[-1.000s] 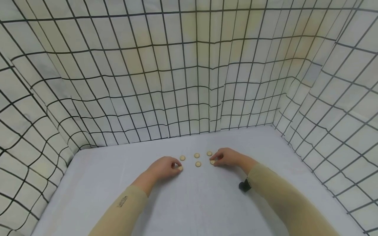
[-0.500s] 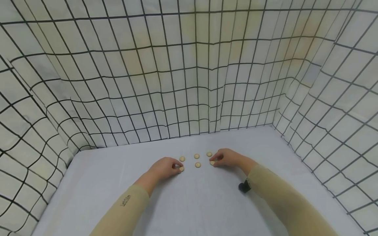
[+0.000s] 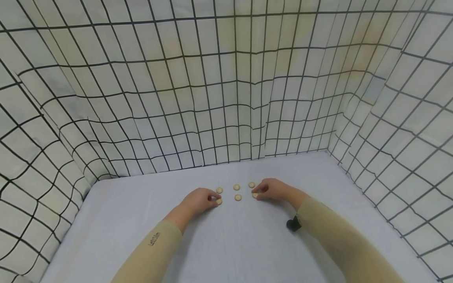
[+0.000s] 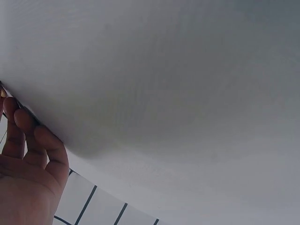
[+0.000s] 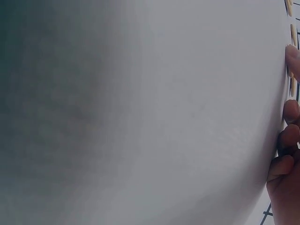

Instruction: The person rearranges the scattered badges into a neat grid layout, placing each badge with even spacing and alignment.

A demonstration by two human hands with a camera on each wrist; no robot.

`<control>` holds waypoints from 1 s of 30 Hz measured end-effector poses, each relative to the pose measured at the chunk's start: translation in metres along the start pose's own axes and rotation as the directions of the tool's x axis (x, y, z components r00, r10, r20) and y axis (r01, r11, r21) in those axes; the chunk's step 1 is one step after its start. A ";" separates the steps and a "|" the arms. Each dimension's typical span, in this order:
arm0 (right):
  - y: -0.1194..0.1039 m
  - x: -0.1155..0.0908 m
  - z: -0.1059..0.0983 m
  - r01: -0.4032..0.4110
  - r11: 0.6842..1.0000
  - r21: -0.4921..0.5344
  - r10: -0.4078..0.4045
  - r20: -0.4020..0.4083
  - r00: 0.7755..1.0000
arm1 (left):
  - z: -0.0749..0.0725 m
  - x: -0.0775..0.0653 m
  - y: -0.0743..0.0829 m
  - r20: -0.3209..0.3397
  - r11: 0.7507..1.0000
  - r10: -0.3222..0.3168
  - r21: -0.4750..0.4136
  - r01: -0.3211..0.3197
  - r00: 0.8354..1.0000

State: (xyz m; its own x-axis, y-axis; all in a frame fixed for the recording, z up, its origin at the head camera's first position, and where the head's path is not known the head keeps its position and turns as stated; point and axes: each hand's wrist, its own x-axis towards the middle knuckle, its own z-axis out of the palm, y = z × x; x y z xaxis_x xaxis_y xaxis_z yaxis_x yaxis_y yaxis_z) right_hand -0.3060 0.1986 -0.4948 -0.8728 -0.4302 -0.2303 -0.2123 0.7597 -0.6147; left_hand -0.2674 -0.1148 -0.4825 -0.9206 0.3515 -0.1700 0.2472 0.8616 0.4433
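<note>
Small round beige discs with faint marks on top lie on the white tabletop in two rows of three. At the near row's left end, my left hand [image 3: 201, 200] pinches a disc [image 3: 219, 201] between thumb and index finger. The near row's right-end disc [image 3: 255, 195] is between the thumb and fingertips of my right hand [image 3: 271, 189]. Between the hands lies the middle near disc [image 3: 238, 197]. Behind are the far left disc [image 3: 219, 190], far middle disc [image 3: 236, 187] and far right disc [image 3: 251, 184]. The left wrist view shows curled fingers [image 4: 55, 147] low against the surface.
A white cloth-covered table [image 3: 226, 243] spreads under both forearms. White walls [image 3: 212, 94] with a dark grid rise behind it and on both sides. A small black device [image 3: 293, 224] sticks out at the right wrist.
My left hand has shifted slightly right, bringing its disc in line below the far left one. My right hand stays at its disc, and the other discs keep their places.
</note>
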 end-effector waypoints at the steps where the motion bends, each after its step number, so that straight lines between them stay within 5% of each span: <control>1: 0.000 0.000 0.000 -0.001 1.000 0.002 0.001 0.000 1.000 | 0.000 0.000 0.000 -0.001 1.000 -0.002 -0.003 0.002 1.000; 20: 0.006 0.001 -0.002 -0.006 0.999 0.039 0.007 -0.018 1.000 | -0.001 -0.002 -0.005 -0.012 0.996 -0.042 -0.085 0.041 0.999; 30: 0.013 -0.011 -0.009 -0.002 0.997 0.075 0.006 -0.056 0.998 | -0.022 -0.014 0.018 -0.056 0.989 0.025 -0.142 -0.033 0.998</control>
State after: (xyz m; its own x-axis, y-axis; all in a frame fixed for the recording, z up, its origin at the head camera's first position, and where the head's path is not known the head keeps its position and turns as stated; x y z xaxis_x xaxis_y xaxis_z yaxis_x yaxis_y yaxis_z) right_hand -0.3027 0.2177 -0.4939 -0.8974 -0.3978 -0.1911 -0.1772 0.7214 -0.6694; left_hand -0.2562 -0.1121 -0.4526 -0.9297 0.3519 -0.1089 0.2320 0.7890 0.5690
